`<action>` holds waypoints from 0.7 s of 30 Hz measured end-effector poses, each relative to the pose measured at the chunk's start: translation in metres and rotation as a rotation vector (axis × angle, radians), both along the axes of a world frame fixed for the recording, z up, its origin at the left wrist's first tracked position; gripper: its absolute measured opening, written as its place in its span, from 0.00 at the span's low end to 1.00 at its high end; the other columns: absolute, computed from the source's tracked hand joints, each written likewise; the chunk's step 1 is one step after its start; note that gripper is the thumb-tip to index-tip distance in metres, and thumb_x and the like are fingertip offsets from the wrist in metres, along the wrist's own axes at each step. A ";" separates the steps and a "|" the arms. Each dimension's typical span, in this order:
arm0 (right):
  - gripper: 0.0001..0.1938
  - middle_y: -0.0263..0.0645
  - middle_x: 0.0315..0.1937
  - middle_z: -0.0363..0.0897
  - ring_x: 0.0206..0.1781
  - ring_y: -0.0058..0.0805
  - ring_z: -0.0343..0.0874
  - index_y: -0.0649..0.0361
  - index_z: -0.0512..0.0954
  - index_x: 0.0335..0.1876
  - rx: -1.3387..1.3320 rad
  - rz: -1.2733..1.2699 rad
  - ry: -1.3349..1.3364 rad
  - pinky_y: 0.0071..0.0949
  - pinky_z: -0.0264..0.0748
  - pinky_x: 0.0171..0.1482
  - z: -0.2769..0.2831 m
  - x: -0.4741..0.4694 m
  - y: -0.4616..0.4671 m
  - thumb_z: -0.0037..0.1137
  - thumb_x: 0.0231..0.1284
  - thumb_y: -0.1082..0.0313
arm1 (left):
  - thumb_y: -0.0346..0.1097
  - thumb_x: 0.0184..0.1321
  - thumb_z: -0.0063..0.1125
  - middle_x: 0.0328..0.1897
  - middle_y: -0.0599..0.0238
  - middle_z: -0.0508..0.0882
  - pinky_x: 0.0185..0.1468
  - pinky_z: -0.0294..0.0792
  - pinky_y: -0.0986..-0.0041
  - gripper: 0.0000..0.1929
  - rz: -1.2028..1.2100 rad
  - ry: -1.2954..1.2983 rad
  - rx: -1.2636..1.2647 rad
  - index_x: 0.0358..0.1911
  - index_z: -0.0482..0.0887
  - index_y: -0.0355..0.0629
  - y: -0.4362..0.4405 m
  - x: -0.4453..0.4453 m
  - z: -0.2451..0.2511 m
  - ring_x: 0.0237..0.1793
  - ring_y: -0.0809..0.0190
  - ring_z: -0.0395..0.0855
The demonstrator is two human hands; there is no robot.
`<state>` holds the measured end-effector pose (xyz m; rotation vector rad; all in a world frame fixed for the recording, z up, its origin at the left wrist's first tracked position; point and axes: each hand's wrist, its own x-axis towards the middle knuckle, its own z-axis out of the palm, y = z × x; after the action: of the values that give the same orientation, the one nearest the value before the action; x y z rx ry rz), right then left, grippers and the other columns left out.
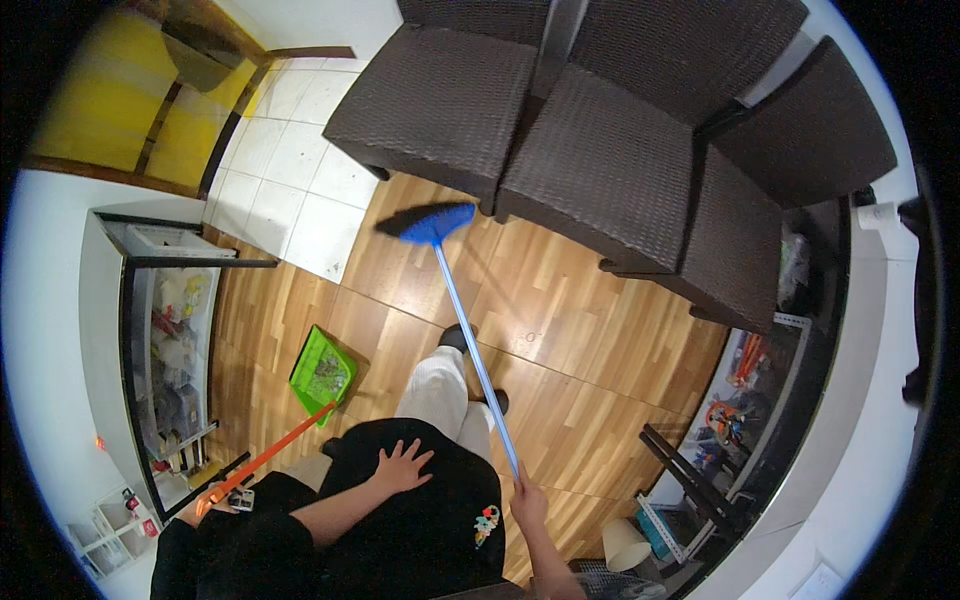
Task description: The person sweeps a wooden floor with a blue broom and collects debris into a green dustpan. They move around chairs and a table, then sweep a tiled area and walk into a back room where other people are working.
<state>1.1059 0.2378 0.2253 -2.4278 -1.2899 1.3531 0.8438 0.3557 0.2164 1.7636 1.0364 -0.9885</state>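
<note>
My right hand point(529, 501) is closed around the light-blue pole point(466, 322) of a broom. The broom's blue head point(441, 223) has dark bristles, blurred, on the wood-patterned floor near the chair legs. With its fingers spread, my left hand point(402, 468) rests flat on the front of my black shirt and holds nothing. To my left, another person's hand point(208, 507) grips the orange handle point(277, 448) of a green dustpan point(324, 375). Grey dust and debris lie in the pan, which sits on the floor left of my feet.
Brown woven chairs point(600, 142) stand ahead and to the right. White tiles point(281, 161) meet the wood-patterned floor point(585, 315) at upper left. A glass-sided cabinet point(176, 330) stands at left; shelves with tools point(727, 420) line the right. A beige lampshade-like object point(625, 545) is at lower right.
</note>
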 end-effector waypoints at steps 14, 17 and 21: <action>0.29 0.52 0.26 0.77 0.30 0.50 0.77 0.50 0.49 0.68 0.168 -0.204 -0.131 0.46 0.74 0.35 -0.191 -0.154 0.376 0.39 0.60 0.68 | 0.62 0.55 0.44 0.65 0.49 0.62 0.56 0.64 0.53 0.32 0.470 -0.052 0.057 0.63 0.57 0.62 -0.019 -0.157 -0.036 0.59 0.43 0.66; 0.29 0.53 0.28 0.77 0.31 0.52 0.77 0.49 0.48 0.68 0.072 -0.097 -0.082 0.45 0.74 0.35 -0.179 -0.142 0.347 0.39 0.61 0.68 | 0.62 0.55 0.43 0.64 0.48 0.63 0.56 0.66 0.57 0.32 0.482 -0.064 0.054 0.63 0.57 0.62 -0.009 -0.162 -0.038 0.58 0.45 0.68; 0.29 0.56 0.29 0.76 0.33 0.54 0.76 0.43 0.48 0.68 -0.072 0.014 -0.081 0.47 0.72 0.36 -0.129 -0.128 0.283 0.39 0.61 0.66 | 0.63 0.54 0.43 0.64 0.51 0.63 0.57 0.65 0.54 0.32 0.471 -0.043 0.050 0.62 0.59 0.63 0.005 -0.157 -0.038 0.58 0.44 0.67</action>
<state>0.9782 0.5211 0.0962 -2.5516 -1.2999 1.3397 0.6872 0.3609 0.1780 1.4710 1.3757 -0.6315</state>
